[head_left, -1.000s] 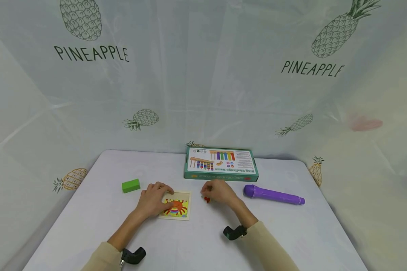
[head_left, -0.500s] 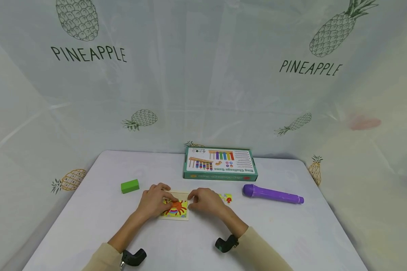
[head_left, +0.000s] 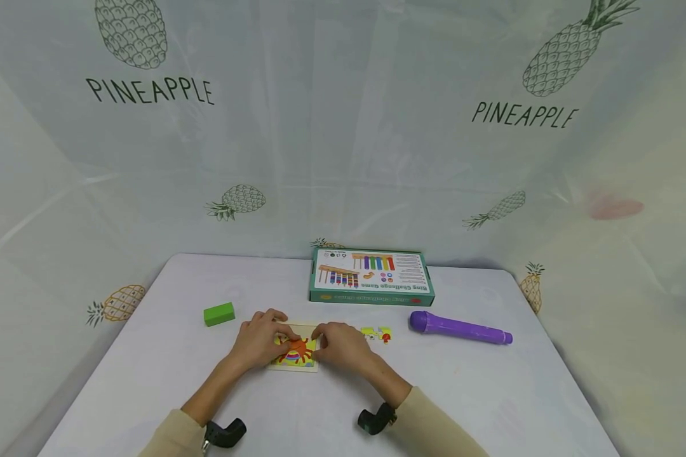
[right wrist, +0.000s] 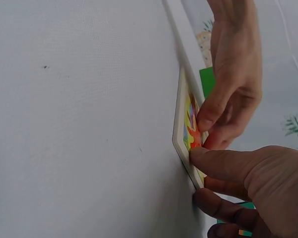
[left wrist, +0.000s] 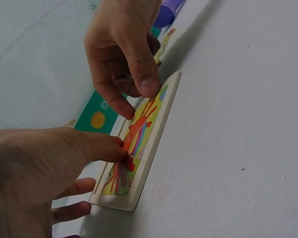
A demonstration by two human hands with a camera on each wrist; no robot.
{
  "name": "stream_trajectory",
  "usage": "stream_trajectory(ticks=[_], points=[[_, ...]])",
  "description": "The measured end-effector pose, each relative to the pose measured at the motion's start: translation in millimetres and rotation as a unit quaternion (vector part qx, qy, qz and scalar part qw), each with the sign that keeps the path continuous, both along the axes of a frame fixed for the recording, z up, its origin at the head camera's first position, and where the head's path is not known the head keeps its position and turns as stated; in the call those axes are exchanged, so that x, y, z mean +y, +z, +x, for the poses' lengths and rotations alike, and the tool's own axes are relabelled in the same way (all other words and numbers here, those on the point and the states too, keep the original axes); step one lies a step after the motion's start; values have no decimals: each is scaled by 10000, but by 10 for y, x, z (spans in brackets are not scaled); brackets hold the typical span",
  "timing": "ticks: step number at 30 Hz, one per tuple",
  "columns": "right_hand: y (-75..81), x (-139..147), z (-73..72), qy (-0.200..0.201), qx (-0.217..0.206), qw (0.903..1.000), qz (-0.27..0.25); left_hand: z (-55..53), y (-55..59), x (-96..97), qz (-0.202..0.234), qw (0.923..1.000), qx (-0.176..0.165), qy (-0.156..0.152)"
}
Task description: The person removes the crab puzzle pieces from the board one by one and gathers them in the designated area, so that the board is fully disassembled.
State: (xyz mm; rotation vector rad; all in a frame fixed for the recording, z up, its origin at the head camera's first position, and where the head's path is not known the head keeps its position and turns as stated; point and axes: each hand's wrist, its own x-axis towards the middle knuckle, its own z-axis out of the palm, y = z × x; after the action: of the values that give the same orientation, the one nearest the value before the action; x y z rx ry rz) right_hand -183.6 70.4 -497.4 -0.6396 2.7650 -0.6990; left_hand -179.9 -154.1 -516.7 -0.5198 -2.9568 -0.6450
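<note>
Framed puzzle (head_left: 300, 359), lower centre.
Left hand (head_left: 260, 339) is touching it, fingers spread; right hand (head_left: 345, 346) likewise, fingers narrow, hold indeterminable.

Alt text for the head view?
Left hand and right hand touch a framed picture puzzle on a white table. Loose puzzle pieces and a purple round-headed stick lie to the right; a green block lies left, a green game box behind.
</note>
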Motion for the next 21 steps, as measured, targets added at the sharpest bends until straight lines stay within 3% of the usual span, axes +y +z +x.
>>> stream_trajectory(ticks=[21], points=[[7,-17,10,-10,-160,9999,-40,26,47,79,-180,9996,-233,-26]])
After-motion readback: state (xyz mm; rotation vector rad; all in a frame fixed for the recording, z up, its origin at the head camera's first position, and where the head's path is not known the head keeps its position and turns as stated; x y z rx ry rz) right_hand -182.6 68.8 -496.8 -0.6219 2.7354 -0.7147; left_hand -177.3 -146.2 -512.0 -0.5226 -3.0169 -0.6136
